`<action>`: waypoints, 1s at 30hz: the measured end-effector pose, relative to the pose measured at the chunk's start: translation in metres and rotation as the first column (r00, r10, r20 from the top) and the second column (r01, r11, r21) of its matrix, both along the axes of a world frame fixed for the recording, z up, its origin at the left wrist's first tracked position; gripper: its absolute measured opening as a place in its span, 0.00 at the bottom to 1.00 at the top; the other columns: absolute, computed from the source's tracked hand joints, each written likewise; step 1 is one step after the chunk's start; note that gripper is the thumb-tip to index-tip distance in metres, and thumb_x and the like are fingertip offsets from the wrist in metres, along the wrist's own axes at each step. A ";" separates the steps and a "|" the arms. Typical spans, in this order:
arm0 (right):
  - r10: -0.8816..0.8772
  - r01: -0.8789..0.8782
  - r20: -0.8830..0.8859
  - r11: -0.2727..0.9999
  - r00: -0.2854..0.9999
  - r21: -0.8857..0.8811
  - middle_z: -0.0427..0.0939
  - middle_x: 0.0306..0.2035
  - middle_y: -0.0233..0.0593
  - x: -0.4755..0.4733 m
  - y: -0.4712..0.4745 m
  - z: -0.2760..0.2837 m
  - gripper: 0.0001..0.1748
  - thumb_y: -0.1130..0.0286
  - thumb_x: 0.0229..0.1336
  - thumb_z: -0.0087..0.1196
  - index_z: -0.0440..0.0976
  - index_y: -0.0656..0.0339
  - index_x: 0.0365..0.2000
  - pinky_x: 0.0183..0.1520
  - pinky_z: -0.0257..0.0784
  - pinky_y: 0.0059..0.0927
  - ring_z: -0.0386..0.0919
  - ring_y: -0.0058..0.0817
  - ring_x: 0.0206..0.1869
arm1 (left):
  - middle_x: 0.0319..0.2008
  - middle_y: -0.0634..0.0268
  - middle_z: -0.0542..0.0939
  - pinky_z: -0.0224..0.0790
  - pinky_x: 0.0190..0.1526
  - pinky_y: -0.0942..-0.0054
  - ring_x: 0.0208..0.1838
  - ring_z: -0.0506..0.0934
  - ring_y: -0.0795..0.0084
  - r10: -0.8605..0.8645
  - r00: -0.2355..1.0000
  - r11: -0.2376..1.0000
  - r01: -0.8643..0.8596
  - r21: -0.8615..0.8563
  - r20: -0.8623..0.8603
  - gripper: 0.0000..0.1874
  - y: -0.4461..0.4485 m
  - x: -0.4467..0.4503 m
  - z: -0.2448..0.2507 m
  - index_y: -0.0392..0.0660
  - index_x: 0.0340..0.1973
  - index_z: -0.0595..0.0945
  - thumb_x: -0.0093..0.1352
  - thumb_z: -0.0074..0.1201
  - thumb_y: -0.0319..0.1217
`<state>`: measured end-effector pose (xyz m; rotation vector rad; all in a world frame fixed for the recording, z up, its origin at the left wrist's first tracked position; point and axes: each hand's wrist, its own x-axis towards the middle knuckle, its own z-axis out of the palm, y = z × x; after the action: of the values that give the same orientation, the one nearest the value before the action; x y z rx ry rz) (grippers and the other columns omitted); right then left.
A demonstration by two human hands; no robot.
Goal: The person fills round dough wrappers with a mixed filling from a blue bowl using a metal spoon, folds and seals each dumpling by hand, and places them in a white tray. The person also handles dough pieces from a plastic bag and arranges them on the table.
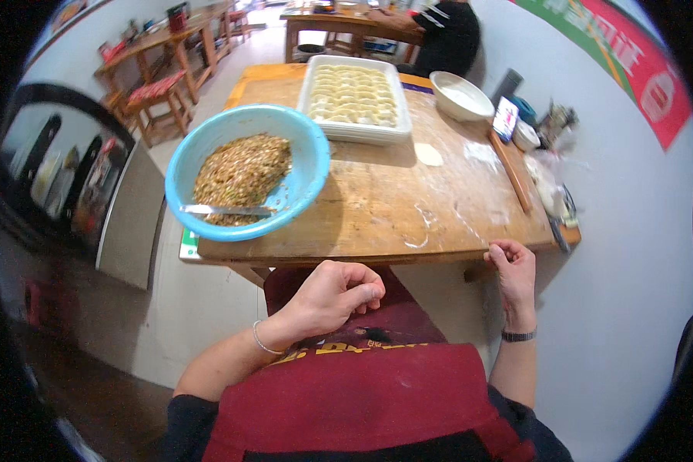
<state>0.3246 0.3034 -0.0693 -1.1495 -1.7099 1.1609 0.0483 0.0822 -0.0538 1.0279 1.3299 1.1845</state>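
My left hand (346, 294) hangs loosely curled in front of my dark red apron (352, 398), with nothing visible in it. Just at the table's front right edge, my right hand (513, 268) is also curled, and no object shows in its fingers. A light blue plastic basin (310, 159) stands at the table's left, holding minced filling (242, 167) with a flat metal spreader (225, 210) across it. Rows of dumplings (352, 95) lie in a white plastic tray (358, 133) at the back. One round dough wrapper (428, 155) lies flat on the wooden table (375, 202).
A white bowl (468, 111) of flour stands at the back right. Beside it are a propped phone (505, 118), a wooden rolling pin (513, 176) and plastic bags (546, 179) along the wall. Another person (453, 37) sits at a farther table (346, 20). Stools (156, 95) stand at left.
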 end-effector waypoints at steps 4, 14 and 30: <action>-0.065 0.065 -0.046 0.998 0.997 0.004 0.82 0.31 0.32 0.005 -0.028 0.002 0.06 0.75 0.62 0.59 0.80 0.68 0.37 0.41 0.74 0.20 0.79 0.17 0.34 | 0.26 0.69 0.76 0.66 0.33 0.81 0.29 0.70 0.82 -0.012 0.996 0.998 0.007 0.061 0.085 0.08 0.006 0.008 -0.022 0.41 0.37 0.75 0.78 0.47 0.30; -0.151 0.143 -0.129 0.987 0.980 -0.073 0.82 0.31 0.33 0.060 -0.045 -0.012 0.07 0.75 0.65 0.58 0.80 0.68 0.40 0.42 0.75 0.20 0.79 0.18 0.34 | 0.21 0.73 0.68 0.51 0.23 0.84 0.24 0.61 0.83 -0.040 0.762 0.999 0.027 0.029 0.646 0.11 0.056 0.036 -0.010 0.50 0.32 0.71 0.80 0.42 0.35; -0.137 0.078 -0.295 0.976 0.946 -0.202 0.83 0.30 0.36 0.181 0.067 -0.076 0.07 0.74 0.66 0.57 0.80 0.67 0.40 0.42 0.75 0.22 0.80 0.19 0.34 | 0.15 0.80 0.59 0.43 0.17 0.82 0.18 0.55 0.84 0.301 0.861 0.875 -0.420 0.241 0.409 0.20 0.122 0.068 0.056 0.55 0.24 0.65 0.81 0.37 0.41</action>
<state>0.5054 0.3704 -0.1454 -1.0928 -1.3072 1.3755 0.1165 0.2046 0.0022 0.7390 1.0813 1.8359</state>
